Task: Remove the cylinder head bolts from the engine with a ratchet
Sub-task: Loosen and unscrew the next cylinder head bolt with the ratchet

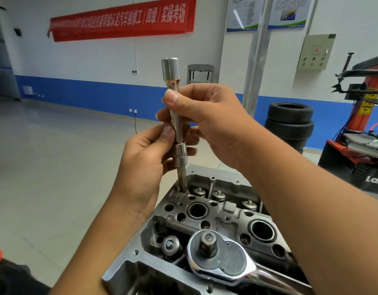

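Note:
A chrome extension bar (175,107) with a socket (180,154) at its lower end stands upright over the far left corner of the cylinder head (230,184). Its tip goes into a bolt hole (183,190) there. My right hand (207,122) pinches the upper part of the bar. My left hand (149,154) grips the bar just above the socket. The ratchet (220,258) lies loose on the near part of the head, square drive pointing up, with no hand on it. Whether a bolt hangs on the socket is hidden.
Valve springs (219,195) and two round plug wells (197,209) show on the head. Stacked tyres (290,122) stand at the back right beside a red tyre-changing machine (362,116). Bare grey floor (45,167) spreads to the left.

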Tool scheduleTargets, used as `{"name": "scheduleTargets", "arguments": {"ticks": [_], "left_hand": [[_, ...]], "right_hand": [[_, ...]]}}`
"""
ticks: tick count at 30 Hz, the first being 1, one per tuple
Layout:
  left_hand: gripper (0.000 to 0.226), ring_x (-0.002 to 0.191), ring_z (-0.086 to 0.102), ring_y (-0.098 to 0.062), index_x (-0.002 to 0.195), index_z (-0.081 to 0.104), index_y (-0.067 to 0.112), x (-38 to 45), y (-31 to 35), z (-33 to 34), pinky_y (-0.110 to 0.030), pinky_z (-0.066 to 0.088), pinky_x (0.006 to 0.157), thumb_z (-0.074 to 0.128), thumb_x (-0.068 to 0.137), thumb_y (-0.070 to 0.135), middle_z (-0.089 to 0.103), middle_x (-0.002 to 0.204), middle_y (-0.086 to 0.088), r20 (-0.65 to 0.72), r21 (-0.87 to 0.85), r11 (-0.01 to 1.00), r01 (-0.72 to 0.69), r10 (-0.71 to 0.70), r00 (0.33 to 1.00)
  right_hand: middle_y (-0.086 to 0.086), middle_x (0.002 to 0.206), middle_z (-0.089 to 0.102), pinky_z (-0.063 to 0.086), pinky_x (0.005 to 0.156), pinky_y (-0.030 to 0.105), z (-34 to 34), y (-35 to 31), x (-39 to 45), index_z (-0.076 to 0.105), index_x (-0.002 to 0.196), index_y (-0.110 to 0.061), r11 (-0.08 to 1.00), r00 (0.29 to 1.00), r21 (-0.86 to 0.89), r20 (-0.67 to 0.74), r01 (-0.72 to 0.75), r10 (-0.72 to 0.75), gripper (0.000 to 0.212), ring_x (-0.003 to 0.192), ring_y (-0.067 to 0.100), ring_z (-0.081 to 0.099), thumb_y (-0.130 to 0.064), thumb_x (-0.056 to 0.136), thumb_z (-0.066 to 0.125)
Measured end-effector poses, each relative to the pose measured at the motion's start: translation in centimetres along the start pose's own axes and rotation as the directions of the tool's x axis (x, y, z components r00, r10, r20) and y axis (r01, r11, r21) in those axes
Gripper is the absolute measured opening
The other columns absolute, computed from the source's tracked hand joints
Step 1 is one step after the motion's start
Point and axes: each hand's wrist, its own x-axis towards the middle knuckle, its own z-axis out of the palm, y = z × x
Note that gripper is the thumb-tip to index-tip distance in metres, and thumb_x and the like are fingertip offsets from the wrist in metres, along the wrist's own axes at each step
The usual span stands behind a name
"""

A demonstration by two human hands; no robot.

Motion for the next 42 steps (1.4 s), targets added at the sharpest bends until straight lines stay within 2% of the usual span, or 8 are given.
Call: {"name": "scheduleTargets", "arguments": {"ticks": [5, 9, 13, 16, 21, 28, 36, 42], "left_hand": [[0.021, 0.083, 0.075, -0.026, 0.096, 0.08, 0.019, 0.05, 0.02, 0.09, -0.031, 0.06, 0.068, 0.067, 0.087, 0.033, 0.078, 0.091, -0.01, -0.054, 0.021, 0.998, -0.056, 0.057, 0.997], [0.03, 0.081, 0.073, -0.022, 0.099, 0.077, 0.014, 0.04, -0.01, 0.11, -0.03, 0.058, 0.065, 0.075, 0.08, 0.037, 0.077, 0.091, -0.011, -0.086, 0.007, 0.999, -0.046, 0.046, 0.995], [0.032, 0.087, 0.075, -0.029, 0.095, 0.081, 0.027, -0.09, 0.07, 0.06, -0.029, 0.059, 0.068, 0.051, 0.105, 0.029, 0.078, 0.098, -0.012, 0.002, -0.001, 1.0, 0.021, -0.021, 1.0], [0.026, 0.085, 0.076, -0.03, 0.093, 0.081, 0.023, -0.06, 0.01, 0.12, -0.028, 0.058, 0.068, 0.056, 0.1, 0.028, 0.078, 0.093, -0.011, -0.002, 0.015, 1.0, -0.001, 0.001, 1.0], [0.02, 0.081, 0.073, -0.018, 0.092, 0.079, 0.021, 0.11, -0.24, -0.08, -0.03, 0.059, 0.068, 0.074, 0.078, 0.034, 0.078, 0.089, -0.005, -0.058, 0.028, 0.998, -0.05, 0.051, 0.997], [0.025, 0.088, 0.076, -0.033, 0.099, 0.08, 0.024, -0.03, -0.02, 0.14, -0.031, 0.06, 0.067, 0.059, 0.091, 0.035, 0.078, 0.096, -0.014, 0.071, 0.019, 0.999, 0.041, -0.043, 0.997], [0.028, 0.086, 0.076, -0.026, 0.1, 0.08, 0.022, -0.18, -0.05, 0.08, -0.03, 0.06, 0.073, 0.078, 0.075, 0.034, 0.08, 0.096, -0.008, -0.043, 0.046, 0.996, -0.074, 0.076, 0.996], [0.025, 0.086, 0.076, -0.032, 0.102, 0.079, 0.023, -0.14, 0.16, 0.1, -0.027, 0.058, 0.067, 0.055, 0.103, 0.026, 0.078, 0.099, -0.015, 0.011, 0.003, 1.0, 0.013, -0.013, 1.0]], "right_hand": [[0.015, 0.088, 0.077, 0.055, 0.066, 0.044, 0.24, 0.08, -0.03, 0.072, 0.087, -0.01, 0.999, 0.999, -0.022, -0.036, 0.027, -0.027, 0.014, 0.078, 0.026, 0.07, -0.022, 0.092, 0.078], [0.009, 0.085, 0.078, 0.059, 0.088, 0.06, -0.01, -0.04, -0.08, 0.071, 0.083, -0.013, 0.998, 0.997, -0.062, -0.075, 0.025, -0.03, 0.015, 0.082, 0.025, 0.073, -0.023, 0.088, 0.081], [0.008, 0.089, 0.079, 0.061, 0.066, 0.041, 0.06, -0.07, 0.0, 0.073, 0.094, -0.009, 0.999, 0.999, -0.042, -0.038, 0.007, -0.009, 0.016, 0.082, 0.023, 0.073, -0.024, 0.098, 0.07], [0.01, 0.09, 0.079, 0.056, 0.063, 0.027, 0.16, -0.1, -0.04, 0.074, 0.095, -0.009, 1.0, 1.0, -0.005, -0.013, 0.0, 0.0, 0.015, 0.082, 0.02, 0.074, -0.023, 0.098, 0.071], [0.009, 0.081, 0.077, 0.063, 0.071, 0.035, -0.02, -0.05, -0.05, 0.069, 0.091, -0.01, 0.999, 0.999, 0.038, -0.042, 0.023, -0.021, 0.019, 0.079, 0.021, 0.076, -0.02, 0.086, 0.084], [0.014, 0.087, 0.079, 0.061, 0.064, 0.028, 0.14, -0.3, -0.1, 0.065, 0.089, -0.009, 0.997, 1.0, 0.08, -0.026, -0.003, 0.005, 0.016, 0.086, 0.026, 0.078, -0.021, 0.097, 0.071], [0.012, 0.087, 0.079, 0.063, 0.075, 0.038, 0.02, -0.36, -0.14, 0.063, 0.097, -0.009, 0.998, 0.999, 0.056, -0.03, -0.016, 0.018, 0.023, 0.083, 0.024, 0.078, -0.025, 0.091, 0.078], [0.008, 0.091, 0.08, 0.057, 0.065, 0.032, 0.14, -0.39, 0.04, 0.068, 0.102, -0.007, 0.999, 0.999, 0.015, -0.004, -0.04, 0.04, 0.023, 0.085, 0.021, 0.075, -0.03, 0.103, 0.063]]}}
